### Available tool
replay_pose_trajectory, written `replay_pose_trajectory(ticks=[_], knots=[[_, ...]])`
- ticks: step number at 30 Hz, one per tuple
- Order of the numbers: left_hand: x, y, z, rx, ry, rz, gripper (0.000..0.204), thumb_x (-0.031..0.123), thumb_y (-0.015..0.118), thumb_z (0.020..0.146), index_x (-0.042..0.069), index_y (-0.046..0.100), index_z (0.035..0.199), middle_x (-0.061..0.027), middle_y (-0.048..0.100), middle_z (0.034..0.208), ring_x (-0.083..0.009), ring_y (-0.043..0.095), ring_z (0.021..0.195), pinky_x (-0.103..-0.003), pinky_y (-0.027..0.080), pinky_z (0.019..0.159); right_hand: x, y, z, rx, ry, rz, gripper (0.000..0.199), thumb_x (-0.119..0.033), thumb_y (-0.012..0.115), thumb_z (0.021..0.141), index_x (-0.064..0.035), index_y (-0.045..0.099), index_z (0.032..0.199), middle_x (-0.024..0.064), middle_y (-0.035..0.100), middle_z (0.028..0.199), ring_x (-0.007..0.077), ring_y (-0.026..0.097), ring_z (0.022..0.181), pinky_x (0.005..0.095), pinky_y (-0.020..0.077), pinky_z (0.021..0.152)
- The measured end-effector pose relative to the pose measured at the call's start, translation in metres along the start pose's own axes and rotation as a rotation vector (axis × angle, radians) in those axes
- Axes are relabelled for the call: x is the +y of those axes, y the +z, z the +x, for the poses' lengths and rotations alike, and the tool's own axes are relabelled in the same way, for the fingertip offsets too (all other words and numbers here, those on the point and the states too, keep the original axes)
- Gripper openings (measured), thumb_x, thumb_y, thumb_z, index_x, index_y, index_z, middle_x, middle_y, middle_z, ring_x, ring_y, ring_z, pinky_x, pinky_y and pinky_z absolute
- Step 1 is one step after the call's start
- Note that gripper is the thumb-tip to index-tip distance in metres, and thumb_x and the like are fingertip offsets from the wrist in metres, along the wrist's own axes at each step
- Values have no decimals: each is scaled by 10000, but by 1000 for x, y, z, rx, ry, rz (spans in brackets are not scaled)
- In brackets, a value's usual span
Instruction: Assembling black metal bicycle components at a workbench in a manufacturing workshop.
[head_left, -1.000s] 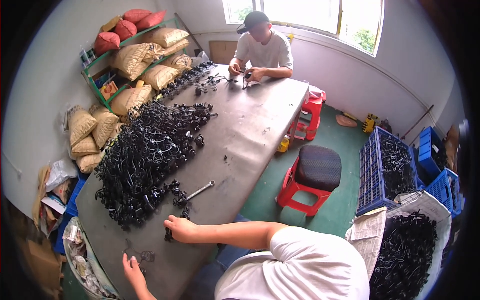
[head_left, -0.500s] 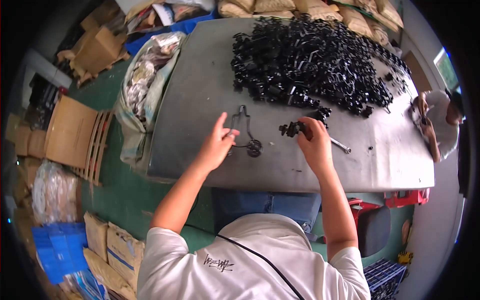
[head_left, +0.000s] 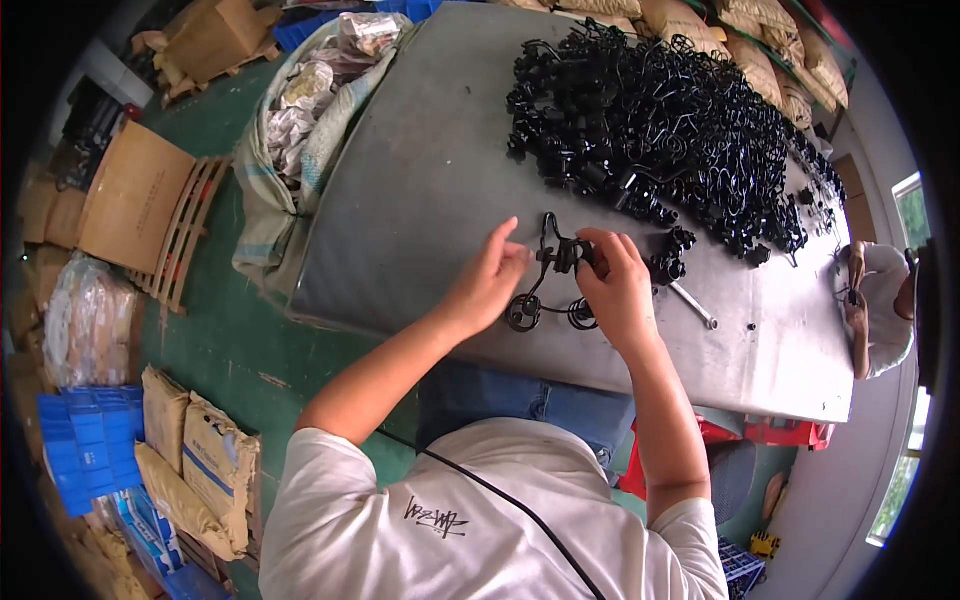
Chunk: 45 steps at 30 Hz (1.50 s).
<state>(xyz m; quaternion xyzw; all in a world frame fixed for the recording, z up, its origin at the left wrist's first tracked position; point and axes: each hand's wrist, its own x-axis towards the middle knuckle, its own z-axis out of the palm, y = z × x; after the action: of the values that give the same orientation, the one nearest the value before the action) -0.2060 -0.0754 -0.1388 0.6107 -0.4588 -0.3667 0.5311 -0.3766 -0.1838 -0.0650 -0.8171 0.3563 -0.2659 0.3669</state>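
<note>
A black bent-wire frame with a round coil at each lower end is in front of me, near the table's front edge. My right hand is closed on a small black clip, which it holds against the middle of the frame. Left of the frame is my left hand, index finger stretched out and apart from the others. Its fingertips are at the wire's left side; whether they touch it I cannot tell. Just right of my right hand lie more black clips and a metal wrench.
A large heap of black wire parts covers the far right of the grey metal table. An open woven sack stands along its left edge. Another person works at the right end. Paper sacks are stacked behind.
My right hand has brought the clip leftward to the wire frame. The frame has shifted right and turned, showing both coils. My left hand has moved right with it. The whole view has shifted slightly.
</note>
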Motion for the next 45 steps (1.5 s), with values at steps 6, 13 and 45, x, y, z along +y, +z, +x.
replay_pose_trajectory(ticks=[6,13,45], knots=[[20,-7,24,-33,-247,-97,316,321,522,1048,15,585,1100,-26,658,878,-100,602,798,-263,500,775,6,7,10,-92,-6,-125,360,-45,635,797,-70,637,1156,140,586,951,265,622,768,371,529,734],[15,-16,34,-216,-255,-189,284,283,617,1001,18,566,1089,-39,643,923,-96,593,825,-262,503,789,17,10,30,-162,-43,-133,366,-51,630,783,-38,665,1147,109,597,889,190,570,731,316,497,697],[57,-19,69,-452,-39,529,601,314,819,798,49,575,1279,-97,651,924,-217,611,837,-348,506,778,40,24,-20,4,29,200,627,-9,628,828,-59,483,1437,109,545,1211,170,576,904,284,500,813]])
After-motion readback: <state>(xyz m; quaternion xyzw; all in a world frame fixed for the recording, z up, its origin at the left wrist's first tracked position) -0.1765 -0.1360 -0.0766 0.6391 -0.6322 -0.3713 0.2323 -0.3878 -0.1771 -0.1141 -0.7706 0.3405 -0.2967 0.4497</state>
